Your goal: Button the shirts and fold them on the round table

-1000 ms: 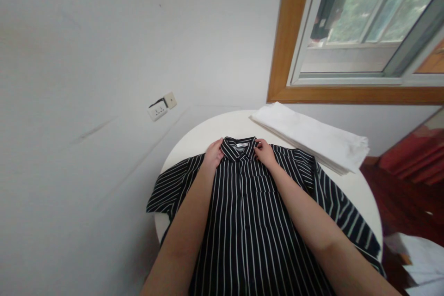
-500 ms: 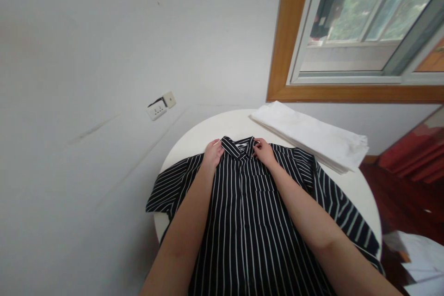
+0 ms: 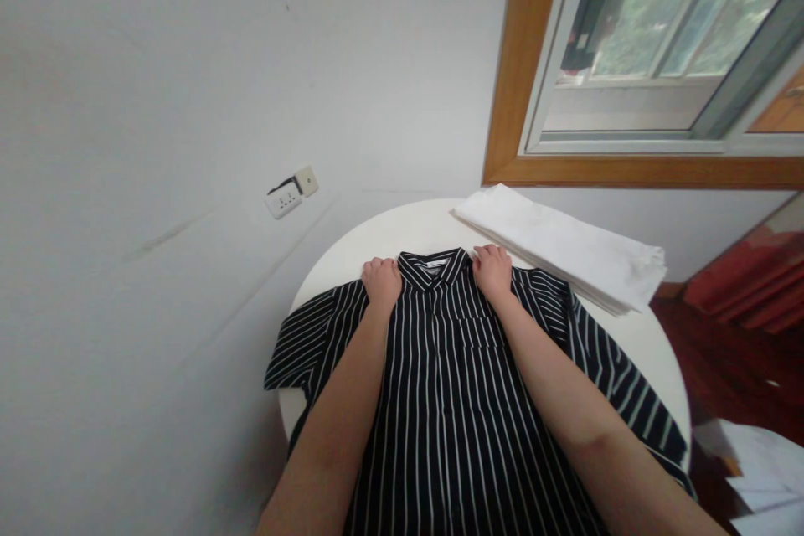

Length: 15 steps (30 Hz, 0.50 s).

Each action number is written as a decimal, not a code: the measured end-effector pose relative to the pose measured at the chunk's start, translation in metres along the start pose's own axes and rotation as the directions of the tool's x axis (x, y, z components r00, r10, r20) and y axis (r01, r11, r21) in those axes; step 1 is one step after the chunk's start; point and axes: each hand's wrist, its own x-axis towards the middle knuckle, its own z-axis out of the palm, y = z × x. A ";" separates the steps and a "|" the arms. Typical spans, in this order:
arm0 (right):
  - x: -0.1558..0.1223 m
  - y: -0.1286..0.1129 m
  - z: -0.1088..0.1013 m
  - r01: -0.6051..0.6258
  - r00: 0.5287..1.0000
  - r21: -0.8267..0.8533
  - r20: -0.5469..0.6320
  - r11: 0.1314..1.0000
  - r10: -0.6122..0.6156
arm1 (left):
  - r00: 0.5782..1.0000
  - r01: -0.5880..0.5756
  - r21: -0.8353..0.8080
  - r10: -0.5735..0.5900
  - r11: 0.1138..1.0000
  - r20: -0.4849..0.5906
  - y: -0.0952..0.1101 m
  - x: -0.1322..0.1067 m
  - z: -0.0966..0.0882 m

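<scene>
A black shirt with white stripes (image 3: 433,402) lies front up, its collar (image 3: 417,271) at the far end and a pale label inside the neck. My left hand (image 3: 382,280) is closed over the shoulder edge left of the collar, fingers curled. On the other shoulder, just right of the collar, my right hand (image 3: 493,270) grips the cloth in the same way. Both forearms cross the shirt front and hide parts of it. The left sleeve (image 3: 307,335) hangs out past the table edge, while the right sleeve (image 3: 621,368) slants toward me.
The round white table (image 3: 370,234) stands against a white wall. Behind the right shoulder lies a folded white cloth (image 3: 559,247). A wall socket (image 3: 285,200) is at the left, and a wood-framed window (image 3: 653,170) at the upper right. White sheets (image 3: 760,469) sit low at the right.
Both hands have moved from the collar tips outward to the shoulders. The collar now lies more open and even, with its whole edge showing.
</scene>
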 end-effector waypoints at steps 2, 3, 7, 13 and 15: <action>-0.002 0.004 0.005 -0.016 0.998 -0.048 0.055 0.999 0.019 | 1.000 -0.006 0.064 0.004 0.998 0.029 -0.002 0.001 0.000; -0.003 0.006 0.008 -0.019 0.997 -0.050 0.077 0.999 0.023 | 0.999 -0.007 0.084 0.004 0.996 0.043 -0.003 0.002 0.000; -0.004 0.009 0.017 0.043 0.994 -0.033 0.106 0.999 -0.039 | 0.992 -0.026 0.089 0.015 0.996 0.122 -0.010 0.007 0.001; 0.006 -0.003 0.012 0.147 0.982 -0.115 0.139 0.982 -0.131 | 0.989 -0.058 0.060 0.049 0.996 0.141 -0.011 0.013 0.008; 0.011 -0.009 0.012 0.159 0.979 -0.157 0.149 0.975 -0.136 | 0.994 -0.059 0.066 0.053 0.996 0.096 -0.008 0.016 0.011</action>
